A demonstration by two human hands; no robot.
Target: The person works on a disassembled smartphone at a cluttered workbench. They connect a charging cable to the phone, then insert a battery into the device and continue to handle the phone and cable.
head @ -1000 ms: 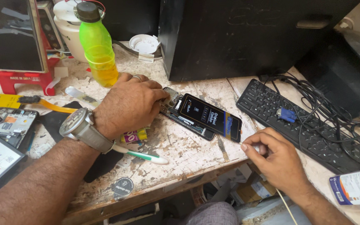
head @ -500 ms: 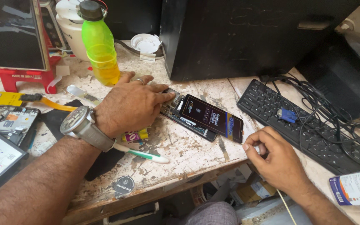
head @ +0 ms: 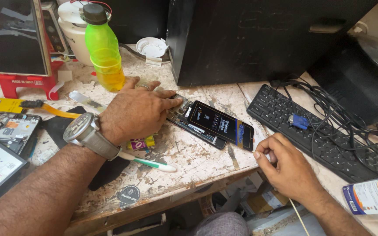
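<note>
A: What holds anything here?

B: A green bottle (head: 103, 48) at eleven o'clock from the left hand (head: 134, 111), dark cap on, with yellow liquid filling roughly its lower third. Behind it stands a white tub (head: 73, 26), its contents hidden. At five o'clock from the right hand (head: 287, 168) a white bottle with a blue label (head: 370, 196) lies on its side; I cannot tell what is in it.

A: And the hands?

B: The left hand lies palm down, fingers pressed together on the near end of the opened phone (head: 213, 124), holding it to the table (head: 189, 161). A grey watch (head: 84, 133) sits on that wrist. The right hand is curled at four o'clock from the phone, thumb and forefinger pinched on something too small to make out, just beside the phone's lower corner.

A: Where is the phone against the edges?

B: It lies slantwise near the table's front edge, screen lit. The black box (head: 259, 39) stands at twelve o'clock behind it, and the keyboard (head: 324, 131), draped in black cables (head: 351, 113), is at three o'clock.

A: Any room?

B: A bare patch of worn tabletop at six o'clock from the phone, between a green and white toothbrush (head: 147, 161) and the front edge. At nine o'clock from the left hand another opened phone (head: 9, 131) and a yellow tool (head: 44, 107) crowd the table.
</note>
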